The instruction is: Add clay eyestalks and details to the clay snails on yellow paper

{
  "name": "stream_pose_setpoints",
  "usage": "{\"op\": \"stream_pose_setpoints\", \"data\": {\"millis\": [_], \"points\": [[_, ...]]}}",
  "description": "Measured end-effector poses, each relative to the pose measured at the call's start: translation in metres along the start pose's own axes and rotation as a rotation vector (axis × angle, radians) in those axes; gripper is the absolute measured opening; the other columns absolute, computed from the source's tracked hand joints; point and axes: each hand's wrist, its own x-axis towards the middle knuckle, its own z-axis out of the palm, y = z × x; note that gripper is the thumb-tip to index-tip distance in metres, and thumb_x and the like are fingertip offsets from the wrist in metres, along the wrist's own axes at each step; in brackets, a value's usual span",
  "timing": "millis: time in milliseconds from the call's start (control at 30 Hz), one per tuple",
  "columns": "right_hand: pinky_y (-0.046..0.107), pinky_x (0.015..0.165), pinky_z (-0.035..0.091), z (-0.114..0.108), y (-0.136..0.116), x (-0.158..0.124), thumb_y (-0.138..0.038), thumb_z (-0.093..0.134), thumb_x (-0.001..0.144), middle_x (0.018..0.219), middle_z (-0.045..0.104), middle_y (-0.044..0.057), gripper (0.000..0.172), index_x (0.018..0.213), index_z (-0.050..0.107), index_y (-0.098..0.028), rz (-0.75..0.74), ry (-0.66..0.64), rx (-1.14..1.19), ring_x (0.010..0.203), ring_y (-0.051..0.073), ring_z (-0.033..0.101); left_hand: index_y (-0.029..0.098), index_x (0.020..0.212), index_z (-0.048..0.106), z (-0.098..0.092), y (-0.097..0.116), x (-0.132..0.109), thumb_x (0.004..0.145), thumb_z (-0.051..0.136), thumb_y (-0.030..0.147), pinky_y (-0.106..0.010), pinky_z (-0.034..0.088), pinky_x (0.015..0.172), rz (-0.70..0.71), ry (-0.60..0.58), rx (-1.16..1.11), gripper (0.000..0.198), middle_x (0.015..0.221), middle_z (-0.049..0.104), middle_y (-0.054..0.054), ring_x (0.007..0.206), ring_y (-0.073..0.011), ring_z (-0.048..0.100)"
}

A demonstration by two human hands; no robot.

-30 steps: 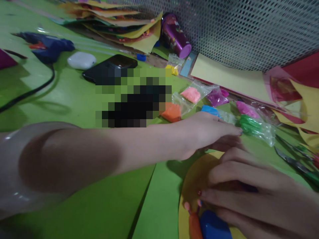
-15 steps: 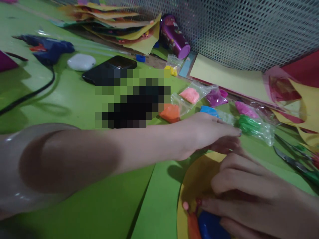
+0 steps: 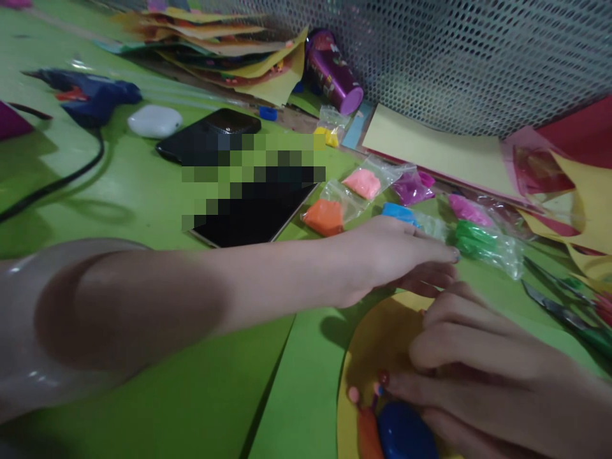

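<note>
A clay snail with a blue shell (image 3: pixel 406 430) and an orange body (image 3: pixel 370 433) lies on a round yellow disc (image 3: pixel 351 357), its lower part cut off by the frame. Two thin feelers end in pink balls (image 3: pixel 353 394). My right hand (image 3: pixel 482 363) is over the disc, its red-nailed index finger stretched to one feeler tip, where a speck of blue shows; the other fingers are bent. My left hand (image 3: pixel 401 255) reaches across from the left, fingers stretched out past the disc's far edge and close to my right hand. Its fingertips are partly hidden.
Small bags of orange clay (image 3: pixel 324 217), blue clay (image 3: pixel 400 215) and green clay (image 3: pixel 475 238) lie beyond my hands. Scissors (image 3: pixel 557 306) are at right. A phone (image 3: pixel 253 220), white earbud case (image 3: pixel 154 121), glue gun (image 3: pixel 90 95) and purple cup (image 3: pixel 337 73) lie farther off.
My right hand has shifted slightly right, uncovering more of the second feeler's pink tip and the blue speck. My left hand stays nearly still; the view has moved slightly.
</note>
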Motion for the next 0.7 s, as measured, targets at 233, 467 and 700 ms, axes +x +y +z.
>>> {"op": "stream_pose_setpoints", "data": {"millis": [233, 467, 700], "points": [[0.033, 0.082, 0.042, 0.004, -0.002, -0.003, -0.021, 0.046, 0.093, 0.08, 0.062, -0.003, 0.023, 0.106, 0.064, -0.028, 0.042, -0.007, 0.03, 0.075, 0.016, 0.051, 0.014, 0.06, 0.058, 0.0, 0.001, 0.002, 0.073, 0.061, 0.006, -0.017, 0.047, 0.066, -0.037, -0.057, -0.025, 0.016, 0.063, 0.06, 0.002, 0.061, -0.0064, 0.057], [0.034, 0.08, 0.046, 0.008, -0.006, -0.006, -0.023, 0.045, 0.093, 0.082, 0.063, 0.001, 0.023, 0.105, 0.064, -0.028, 0.013, 0.041, -0.038, 0.076, 0.018, 0.055, 0.015, 0.054, 0.058, -0.002, 0.002, 0.003, 0.075, 0.06, 0.002, -0.022, 0.05, 0.072, -0.06, -0.105, -0.023, 0.024, 0.058, 0.06, 0.002, 0.061, -0.0088, 0.059], [0.037, 0.066, 0.051, 0.012, -0.001, -0.039, -0.043, 0.051, 0.091, 0.079, 0.06, 0.006, 0.02, 0.091, 0.067, -0.032, 0.015, 0.278, -0.33, 0.075, 0.022, 0.06, 0.013, 0.056, 0.059, -0.001, 0.004, 0.004, 0.078, 0.06, 0.002, -0.017, 0.049, 0.063, -0.072, -0.09, 0.008, 0.025, 0.059, 0.061, 0.002, 0.059, -0.007, 0.059]]}}
